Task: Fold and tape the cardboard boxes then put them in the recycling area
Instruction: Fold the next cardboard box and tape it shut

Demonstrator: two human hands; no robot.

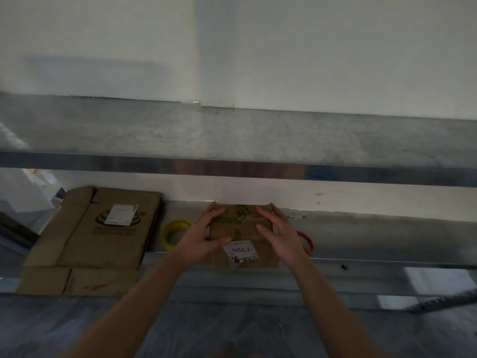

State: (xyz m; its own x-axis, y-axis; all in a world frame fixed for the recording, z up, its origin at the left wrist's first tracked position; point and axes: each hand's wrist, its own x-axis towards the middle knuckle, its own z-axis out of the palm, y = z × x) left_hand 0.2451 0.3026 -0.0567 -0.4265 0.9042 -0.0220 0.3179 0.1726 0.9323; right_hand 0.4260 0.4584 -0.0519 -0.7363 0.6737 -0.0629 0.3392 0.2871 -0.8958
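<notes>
On my feed the left hand and right hand lie on the small cardboard box, fingers spread and nearly straight, one at each side. The box sits on the lower shelf against the wall. The right hand hides most of an orange tape roll. The box's green print is blurred.

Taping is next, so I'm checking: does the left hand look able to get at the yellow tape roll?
Probably yes. The yellow tape roll lies on the shelf right beside the left hand, with nothing between them; the hand only has to leave the small box.
</notes>
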